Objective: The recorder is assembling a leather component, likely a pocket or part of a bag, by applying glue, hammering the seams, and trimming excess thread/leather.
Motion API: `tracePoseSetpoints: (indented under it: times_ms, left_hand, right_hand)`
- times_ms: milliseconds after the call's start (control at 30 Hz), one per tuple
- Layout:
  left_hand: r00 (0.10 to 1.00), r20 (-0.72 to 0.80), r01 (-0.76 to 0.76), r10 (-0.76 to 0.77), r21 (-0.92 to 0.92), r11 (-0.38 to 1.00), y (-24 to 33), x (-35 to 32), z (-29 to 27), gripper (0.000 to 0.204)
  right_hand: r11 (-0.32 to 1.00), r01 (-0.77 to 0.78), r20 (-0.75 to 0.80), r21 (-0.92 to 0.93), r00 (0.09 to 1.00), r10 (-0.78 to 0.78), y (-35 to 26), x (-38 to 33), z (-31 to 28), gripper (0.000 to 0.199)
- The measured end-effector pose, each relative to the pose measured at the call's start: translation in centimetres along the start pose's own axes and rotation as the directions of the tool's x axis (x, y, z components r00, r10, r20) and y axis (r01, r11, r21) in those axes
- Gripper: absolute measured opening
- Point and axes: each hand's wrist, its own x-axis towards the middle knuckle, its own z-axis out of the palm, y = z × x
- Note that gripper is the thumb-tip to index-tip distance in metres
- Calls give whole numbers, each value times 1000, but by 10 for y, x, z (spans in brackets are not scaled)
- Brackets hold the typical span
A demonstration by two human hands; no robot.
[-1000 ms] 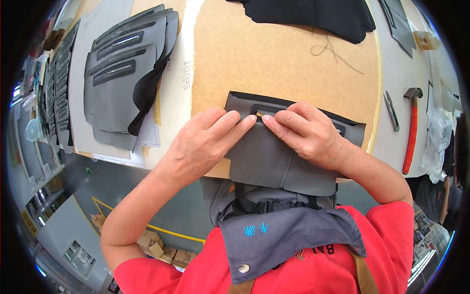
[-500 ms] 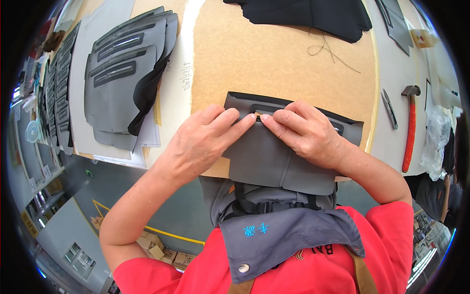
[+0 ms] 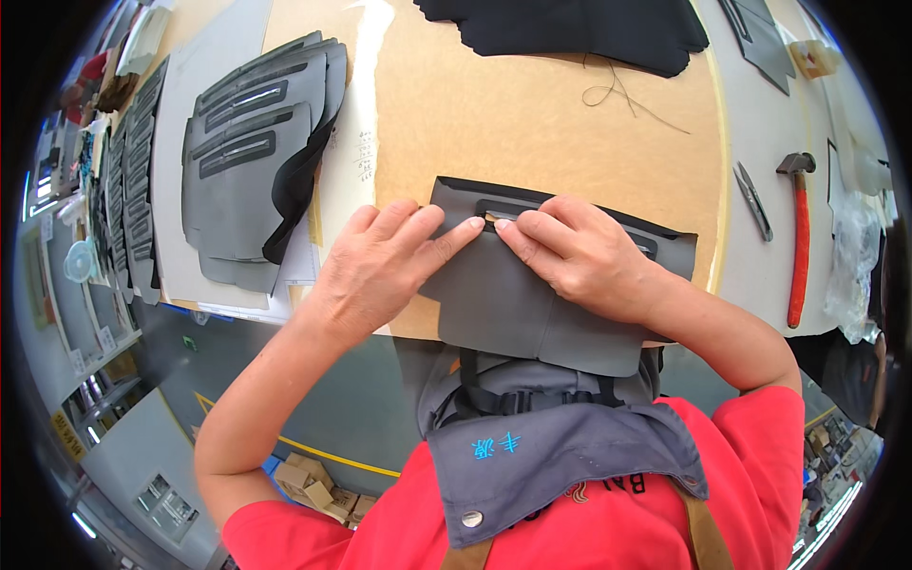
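A grey sheet panel (image 3: 532, 309) with a black strip along its far edge lies at the table's near edge, partly overhanging it. Near that strip runs a long slot framed in darker grey (image 3: 498, 206). My left hand (image 3: 370, 271) has its index fingertip pressed on the slot's left end, the other fingers curled; its thumb is mostly hidden. Close beside it, the closed fingers of my right hand (image 3: 589, 252) grip the slot's near rim, thumb tip forward. A small gap separates the two tips. Part of the slot is covered by my right hand.
Similar grey panels (image 3: 242, 204) lie stacked at the left. Black fabric (image 3: 579, 33) and a loose thread (image 3: 613, 93) are at the far side. On the right rest a knife-like tool (image 3: 753, 201), a red-handled hammer (image 3: 800, 242) and clear plastic bags (image 3: 853, 271).
My left fingertip has slid slightly left along the slot, and my right thumb has shifted a little left too. The whole view has shifted slightly; the panel stays in place.
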Motion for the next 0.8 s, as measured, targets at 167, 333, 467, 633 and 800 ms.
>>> tracePoseSetpoints:
  times_ms: [167,333,467,633,800]
  left_hand:
    - [975,-164,135,-149,-89,987,12,-1,9,63]
    - [899,-328,214,-289,-247,945,40,6,34,54]
    - [891,-321,255,-321,-229,939,46,5,36,55]
    - [894,-310,265,-324,-219,939,50,3,39,55]
    - [907,-293,255,-302,-191,948,55,5,36,52]
  right_hand:
    - [999,-18,-3,-45,1000,18,-6,5,7,40]
    - [999,-47,7,-16,999,47,-9,10,8,39]
    - [979,-171,34,114,985,168,-5,4,4,36]
    - [956,-224,73,187,974,214,-4,-4,-4,36]
    - [988,-122,89,97,990,113,-3,-3,-11,33]
